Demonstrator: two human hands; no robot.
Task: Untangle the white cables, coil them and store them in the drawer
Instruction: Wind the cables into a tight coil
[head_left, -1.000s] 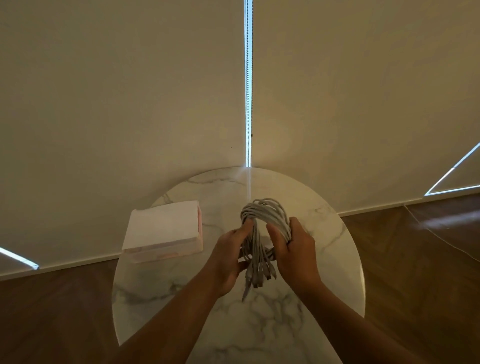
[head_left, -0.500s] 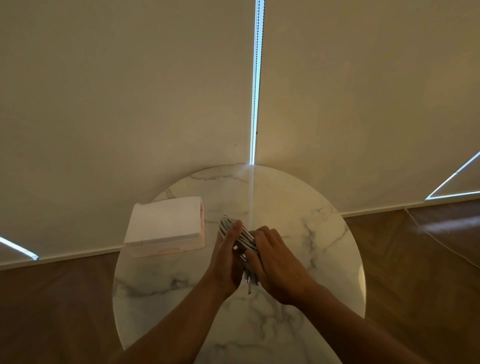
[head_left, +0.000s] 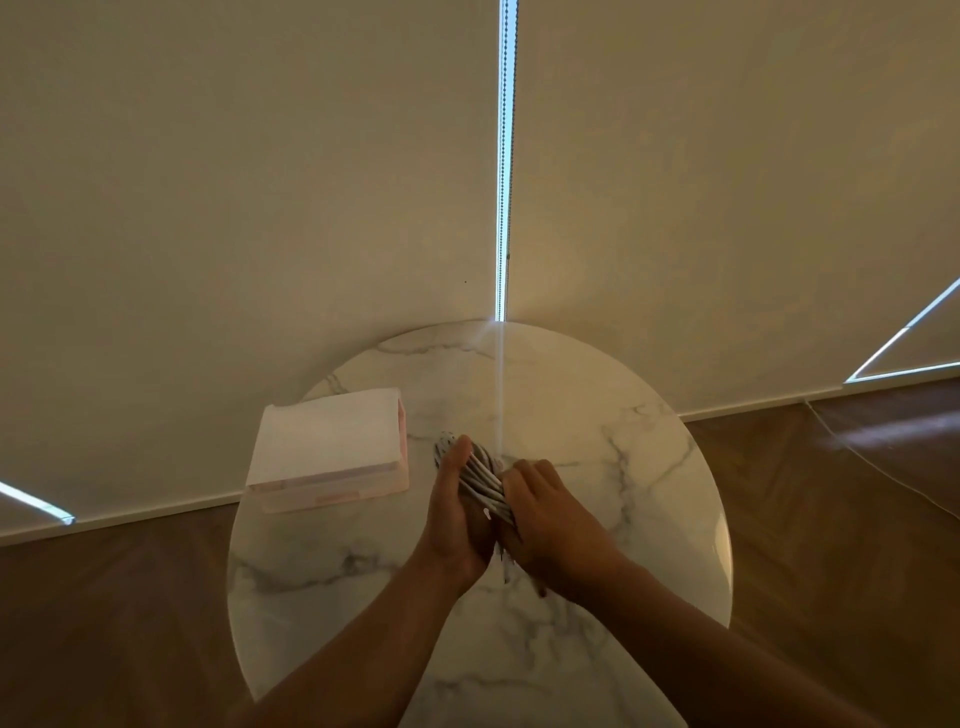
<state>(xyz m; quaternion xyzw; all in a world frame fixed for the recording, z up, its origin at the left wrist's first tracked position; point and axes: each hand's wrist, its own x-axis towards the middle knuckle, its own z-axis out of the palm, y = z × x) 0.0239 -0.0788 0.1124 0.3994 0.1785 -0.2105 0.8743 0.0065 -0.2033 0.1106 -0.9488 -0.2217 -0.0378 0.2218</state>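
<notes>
Slippage is the main worry: the white cables (head_left: 480, 480) are folded into one thick bundle with nothing tying them, so if either grip eases, the springy strands will likely fan out and tangle again. The plug ends hanging from the bundle's near end could also snag. The white box (head_left: 322, 441), which I take for the drawer unit, looks closed. Freeing one hand to open it would leave the bundle to a single grip.

The bundle sits just right of the box's near right corner, low over the counter (head_left: 623, 467); whether it touches the marble I cannot tell. Its long axis slants: the looped end points away from the person and toward the box, the plug ends back toward the person. The left hand (head_left: 457, 525) clasps the box side of it, thumb laid along the strands, its other fingers hidden beneath. The right hand (head_left: 550, 530) has its fingers curled over the side farther from the box.
</notes>
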